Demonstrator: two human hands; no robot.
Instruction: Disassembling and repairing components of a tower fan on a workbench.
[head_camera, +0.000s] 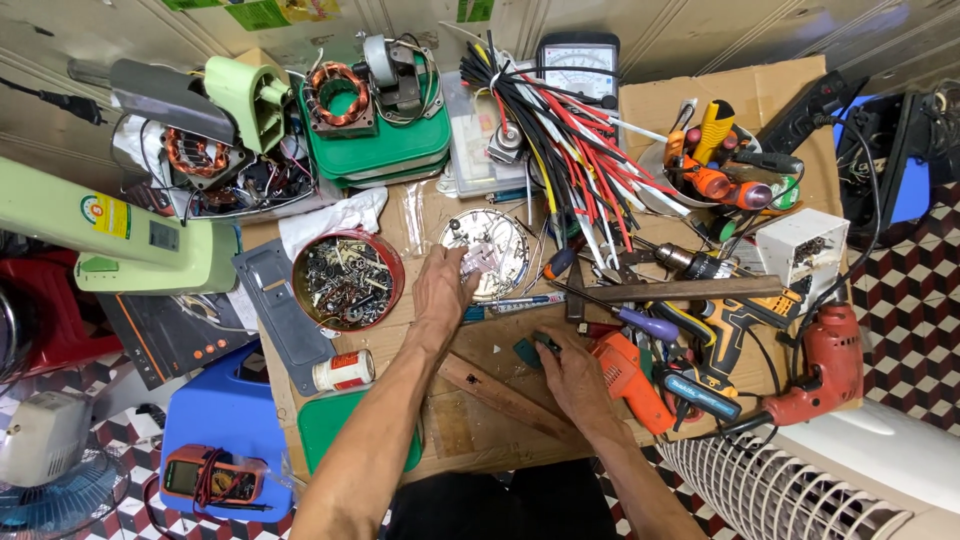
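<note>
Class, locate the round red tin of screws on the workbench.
In the head view, the red tin sits left of centre, just left of the left hand, above a small white bottle.

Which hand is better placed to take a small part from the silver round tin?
Left. The left hand already reaches into the silver tin, with its fingers at the parts. The right hand is lower on the cardboard, touching a small teal piece, apart from the tin.

You are sitting at a repair workshop bench. Power drills (815, 365), screwdrivers (715, 165), bundled wires (560, 120), motor windings (338, 92) and a tin of screws (347, 281) are crowding the cardboard-covered table (740, 95) around you
</note>
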